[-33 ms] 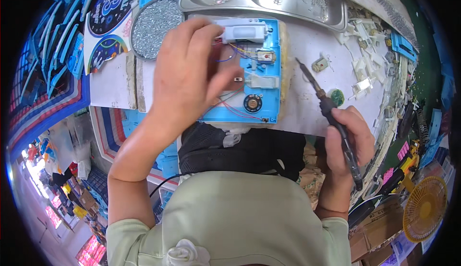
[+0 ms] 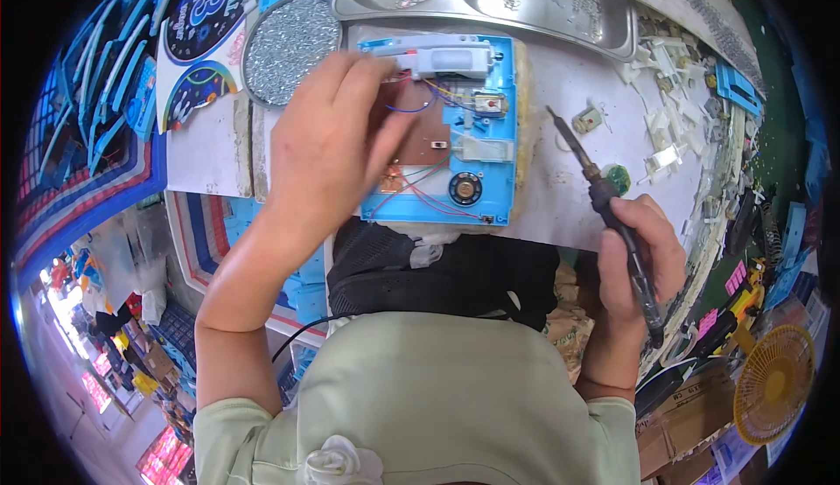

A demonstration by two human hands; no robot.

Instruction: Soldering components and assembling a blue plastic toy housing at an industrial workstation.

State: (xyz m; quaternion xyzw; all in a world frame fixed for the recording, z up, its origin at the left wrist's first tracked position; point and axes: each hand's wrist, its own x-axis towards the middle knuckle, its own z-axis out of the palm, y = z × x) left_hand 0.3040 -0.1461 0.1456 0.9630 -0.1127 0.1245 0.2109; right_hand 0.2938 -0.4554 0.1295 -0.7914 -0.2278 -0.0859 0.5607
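A blue plastic casing (image 2: 499, 157) lies on a light pad, its inside facing up. In it are a white-grey box-shaped part (image 2: 451, 61), a small motor (image 2: 490, 104), a brown circuit board (image 2: 422, 139), a round speaker (image 2: 465, 189) and thin coloured wires (image 2: 418, 189). Over the casing's left edge hovers my left hand (image 2: 325, 131), slightly blurred, its thumb apart from the bent fingers; nothing shows between them. My right hand (image 2: 646, 253) grips a black-handled soldering iron (image 2: 618, 223) right of the casing, its tip pointing up and away from me.
A round tray of small metal screws (image 2: 293, 48) stands at far left, beside a steel compartment tray (image 2: 490, 26). Right of the casing are a loose motor (image 2: 587, 118), a green round piece (image 2: 617, 179) and scattered white plastic parts (image 2: 661, 126). Blue casings (image 2: 96, 74) are stacked at left.
My left hand has drawn back a little to the left, uncovering more of the circuit board and wires. The soldering iron stays in my right hand, nearly still.
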